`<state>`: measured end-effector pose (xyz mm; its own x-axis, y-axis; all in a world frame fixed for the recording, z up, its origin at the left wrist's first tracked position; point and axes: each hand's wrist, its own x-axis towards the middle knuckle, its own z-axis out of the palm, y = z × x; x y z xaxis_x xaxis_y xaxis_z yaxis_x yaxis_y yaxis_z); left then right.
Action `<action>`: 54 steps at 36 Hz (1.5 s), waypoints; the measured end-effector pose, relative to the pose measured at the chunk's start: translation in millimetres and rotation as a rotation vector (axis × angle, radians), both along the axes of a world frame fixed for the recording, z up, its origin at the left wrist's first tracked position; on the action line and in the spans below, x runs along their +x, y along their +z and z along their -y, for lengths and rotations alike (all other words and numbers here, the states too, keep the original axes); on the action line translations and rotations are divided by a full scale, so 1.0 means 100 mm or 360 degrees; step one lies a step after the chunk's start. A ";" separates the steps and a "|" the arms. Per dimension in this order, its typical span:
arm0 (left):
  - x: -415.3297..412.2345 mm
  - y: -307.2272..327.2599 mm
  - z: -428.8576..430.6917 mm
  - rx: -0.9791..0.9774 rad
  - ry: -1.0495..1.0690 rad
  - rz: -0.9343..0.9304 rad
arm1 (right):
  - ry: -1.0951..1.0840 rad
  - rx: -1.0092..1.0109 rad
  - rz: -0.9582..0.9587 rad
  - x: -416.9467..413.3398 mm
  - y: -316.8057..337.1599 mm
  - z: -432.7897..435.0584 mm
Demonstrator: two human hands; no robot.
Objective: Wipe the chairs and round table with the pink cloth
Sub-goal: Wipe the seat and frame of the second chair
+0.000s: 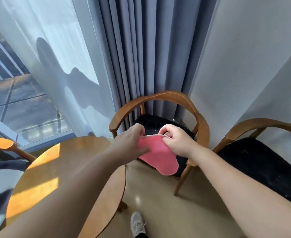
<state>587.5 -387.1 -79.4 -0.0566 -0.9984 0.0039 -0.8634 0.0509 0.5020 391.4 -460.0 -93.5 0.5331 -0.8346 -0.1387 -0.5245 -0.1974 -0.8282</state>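
A pink cloth (156, 152) hangs in the air in front of me, stretched between both hands. My left hand (132, 140) pinches its upper left edge and my right hand (175, 140) pinches its upper right edge. Behind the cloth stands a wooden chair (160, 97) with a curved back rail and a black seat. A round wooden table (55, 169) is at the lower left, partly under my left forearm. A second wooden chair (261, 162) with a black seat stands at the right.
A third chair's wooden arm (9, 146) shows at the far left beside the table. Blue-grey curtains (150, 48) and a sheer white curtain (46, 40) hang behind the chairs. A grey shoe (138, 224) rests on the beige floor below.
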 end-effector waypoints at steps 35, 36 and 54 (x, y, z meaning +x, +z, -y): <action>0.33 -0.01 2.11 0.0119 0.0124 -0.0395 | -0.0079 0.0111 0.0111 0.61 -0.57 1.86; 0.29 -0.02 2.14 0.0110 0.0188 -0.0350 | -0.0026 0.0136 0.0109 0.59 -0.58 1.93; -0.08 -0.49 2.03 0.0170 0.1026 0.0027 | 0.0948 0.0005 -0.0331 0.32 -0.89 2.74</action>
